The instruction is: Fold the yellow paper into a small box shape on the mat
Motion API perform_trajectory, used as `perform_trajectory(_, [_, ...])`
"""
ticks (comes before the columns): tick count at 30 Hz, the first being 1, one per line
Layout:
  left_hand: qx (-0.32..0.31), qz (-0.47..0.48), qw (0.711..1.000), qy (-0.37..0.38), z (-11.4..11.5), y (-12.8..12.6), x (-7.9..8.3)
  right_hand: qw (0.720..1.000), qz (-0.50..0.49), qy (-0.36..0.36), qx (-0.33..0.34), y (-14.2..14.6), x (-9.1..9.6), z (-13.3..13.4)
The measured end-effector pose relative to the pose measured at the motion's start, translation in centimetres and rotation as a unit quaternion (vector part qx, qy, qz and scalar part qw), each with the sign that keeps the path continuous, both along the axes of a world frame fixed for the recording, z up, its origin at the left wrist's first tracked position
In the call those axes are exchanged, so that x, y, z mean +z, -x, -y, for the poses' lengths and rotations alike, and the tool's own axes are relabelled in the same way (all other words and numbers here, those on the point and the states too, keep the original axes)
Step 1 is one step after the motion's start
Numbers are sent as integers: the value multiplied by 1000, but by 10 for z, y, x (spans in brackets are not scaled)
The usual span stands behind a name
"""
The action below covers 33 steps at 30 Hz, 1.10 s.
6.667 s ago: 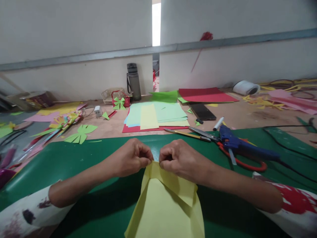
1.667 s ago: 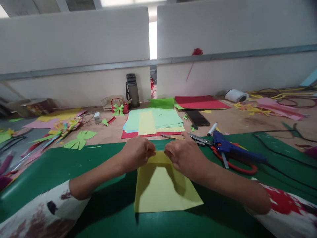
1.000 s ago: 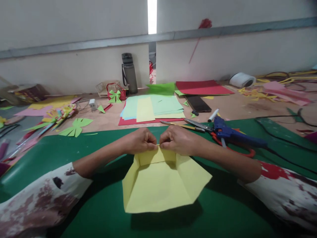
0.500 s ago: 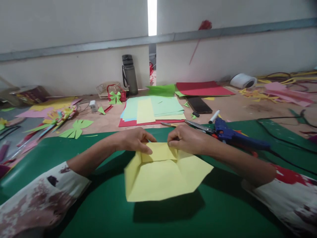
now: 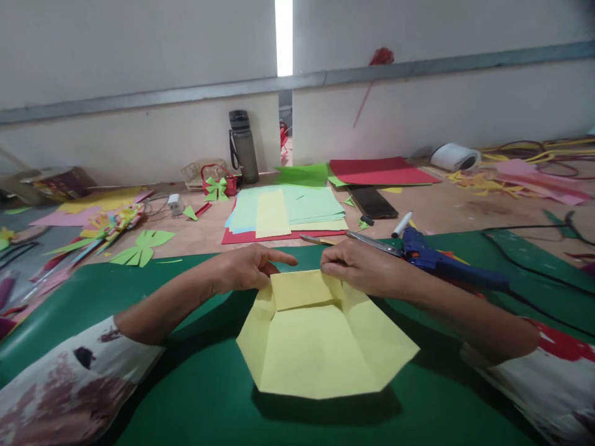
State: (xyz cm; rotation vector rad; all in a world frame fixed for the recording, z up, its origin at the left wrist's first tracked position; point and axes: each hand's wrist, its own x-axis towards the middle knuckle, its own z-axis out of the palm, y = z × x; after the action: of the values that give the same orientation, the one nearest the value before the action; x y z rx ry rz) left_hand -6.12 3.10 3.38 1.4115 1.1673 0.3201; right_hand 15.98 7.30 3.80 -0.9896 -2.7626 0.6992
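Observation:
A sheet of yellow paper (image 5: pixel 307 353) with creased, raised sides is held over the green mat, its shadow falling below. Its far edge is folded up into a short wall. My right hand (image 5: pixel 348 263) pinches the right end of that wall, fingers curled. At the left corner, my left hand (image 5: pixel 242 266) grips the paper, with its index finger stretched along above the wall; the thumb is partly hidden. Just beyond my right hand lie a pair of scissors (image 5: pixel 374 242) and a blue glue gun (image 5: pixel 446 263).
A green mat (image 5: pixel 195 384) covers the near table. Behind it lie stacked pale green paper (image 5: pixel 316 204), red paper (image 5: pixel 381 170), a phone (image 5: pixel 373 202) and a white marker (image 5: pixel 402 224). A grey bottle (image 5: pixel 244 148) stands by the wall. Green paper cut-outs (image 5: pixel 144 248) lie left.
The yellow paper has tilted and come nearer, showing its left side more widely. My left thumb has left the inner face of the folded wall, and my left index finger has stretched out.

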Motion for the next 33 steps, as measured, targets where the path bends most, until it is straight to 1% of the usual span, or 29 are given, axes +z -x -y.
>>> perform_trajectory(2, [16, -10, 1000, 2, 0, -2, -1, 1000, -11, 3, -6, -1, 1, 0])
perform_trajectory(4, [17, -32, 999, -15, 1, -1, -2, 1000, -13, 25, -12, -2, 1, -2])
perform_trajectory(9, [-35, -69, 995, -71, 1, 3, 0, 991, -12, 129, -42, -4, -1, -9])
perform_trajectory(11, [-38, -58, 995, -75, 2, 3, 1, 985, -20, 165, -50, -4, -2, -10])
perform_trajectory(13, [-33, -40, 996, -70, 4, 1, 3, 981, -26, 187, -54, -3, -2, -10])
perform_trajectory(15, [-31, -33, 996, -70, 5, -1, 4, 977, -28, 202, -61, -3, -2, -9])
perform_trajectory(17, [-31, -47, 995, -83, 6, -3, 7, 973, -36, 216, -70, -3, -2, -10])
perform_trajectory(20, [-50, -68, 992, -95, 10, -5, 9, 975, -39, 207, -75, -3, -5, -11])
perform_trajectory(23, [-70, -112, 985, -111, 14, -8, 8, 979, -36, 196, -47, -2, -9, -13])
perform_trajectory(26, [-48, -143, 981, -122, 13, -11, 3, 979, -21, 202, -12, -1, -6, -11])
perform_trajectory(27, [-36, -144, 982, -121, 12, -11, 1, 982, -6, 190, 0, -2, -3, -9])
perform_trajectory(28, [-26, -142, 982, -121, 10, -11, 0, 987, 13, 163, 10, -2, 2, -7])
perform_trajectory(29, [-17, -136, 983, -122, 9, -10, -1, 992, 37, 120, 20, -1, 7, -3])
perform_trajectory(30, [-9, -128, 984, -124, 7, -10, -1, 996, 65, 57, 35, -1, 13, 2])
perform_trajectory(31, [-1, -117, 985, -127, 6, -9, -2, 994, 105, -14, 29, 0, 19, 9])
perform_trajectory(33, [8, -94, 988, -122, 4, -8, -2, 975, 177, -130, 33, 5, 29, 24])
